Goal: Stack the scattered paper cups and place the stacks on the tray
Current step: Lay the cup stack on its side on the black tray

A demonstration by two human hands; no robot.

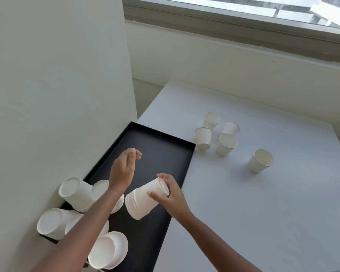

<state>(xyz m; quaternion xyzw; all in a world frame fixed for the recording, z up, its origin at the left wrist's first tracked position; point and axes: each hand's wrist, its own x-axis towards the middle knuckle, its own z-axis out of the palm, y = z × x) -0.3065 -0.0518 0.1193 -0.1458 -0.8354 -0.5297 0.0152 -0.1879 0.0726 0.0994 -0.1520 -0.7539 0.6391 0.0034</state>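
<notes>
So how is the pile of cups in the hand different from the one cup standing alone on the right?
The stack is many cups nested together; the lone cup is just one. The stack is tipped, rims facing down-left; the lone cup stands upright, mouth up. The right hand grips the stack over the black tray; the lone cup sits untouched on the white table. Both are plain white paper.

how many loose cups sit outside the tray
5, right of the tray: four clustered, the back cup, left cup, right cup, front cup; a lone cup sits apart, farther right. None looks hidden.
</notes>
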